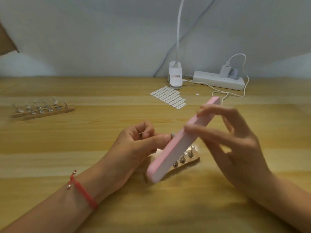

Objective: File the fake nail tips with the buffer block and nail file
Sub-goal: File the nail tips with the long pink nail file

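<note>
Pink buffer block [176, 145] in rt hand [239, 148] fingers [207, 133]; lt hand [133, 148] fingers [148, 131] round small metal piece [172, 135]

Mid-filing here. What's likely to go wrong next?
1. The left hand pinches the tip stand with its fingertips alone, so block pressure may twist it loose or scuff a finger.
2. The right hand holds the buffer block with near-straight fingers, so it may slip.
3. The block's low end looks close over the strip of spare stands, so a stroke may knock them.
</note>
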Action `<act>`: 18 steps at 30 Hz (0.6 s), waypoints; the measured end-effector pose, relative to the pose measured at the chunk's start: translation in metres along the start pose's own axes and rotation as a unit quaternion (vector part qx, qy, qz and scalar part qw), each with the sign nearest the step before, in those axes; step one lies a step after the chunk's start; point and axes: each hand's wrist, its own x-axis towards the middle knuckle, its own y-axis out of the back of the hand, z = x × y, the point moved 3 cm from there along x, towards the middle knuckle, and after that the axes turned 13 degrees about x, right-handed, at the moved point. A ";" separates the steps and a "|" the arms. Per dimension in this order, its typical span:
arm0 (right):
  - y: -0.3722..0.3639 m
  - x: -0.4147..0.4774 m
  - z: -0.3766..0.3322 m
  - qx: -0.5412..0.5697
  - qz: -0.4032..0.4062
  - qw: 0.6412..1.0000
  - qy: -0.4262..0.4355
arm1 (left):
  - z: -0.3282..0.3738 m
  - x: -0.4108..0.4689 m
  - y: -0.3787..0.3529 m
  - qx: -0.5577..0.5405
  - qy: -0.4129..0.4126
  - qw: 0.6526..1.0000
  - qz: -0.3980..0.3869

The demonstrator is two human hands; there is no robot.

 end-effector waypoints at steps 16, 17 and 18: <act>0.002 0.003 -0.003 -0.021 -0.009 1.000 0.007 | -0.001 0.000 0.001 -0.013 0.026 1.000 0.000; 0.001 0.001 -0.006 -0.010 -0.011 1.000 0.004 | -0.001 0.000 0.000 -0.018 0.025 1.000 -0.003; -0.006 -0.003 -0.013 0.008 -0.037 0.999 0.021 | -0.001 0.000 -0.001 -0.024 0.021 0.999 -0.007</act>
